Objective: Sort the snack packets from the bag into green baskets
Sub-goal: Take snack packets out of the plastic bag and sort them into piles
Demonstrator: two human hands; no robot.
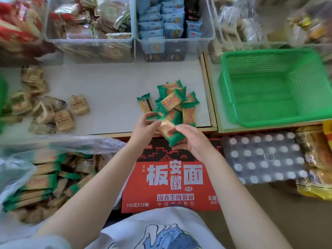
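Fingers [177, 129] of the right hand [193, 141] and the left hand [145, 125] pinch one green packet [170, 133] over the desk's [111, 83] front edge, apparently gathering the pile [172, 101] for the empty green basket [274, 87] at the right.

left green basket [2, 103]: cut off by frame edge, blurred | bag [16, 169] contents: partly hidden under plastic | top-right bins [269, 20]: motion-blurred, unreadable | held packet [170, 133]: fingers cover its middle
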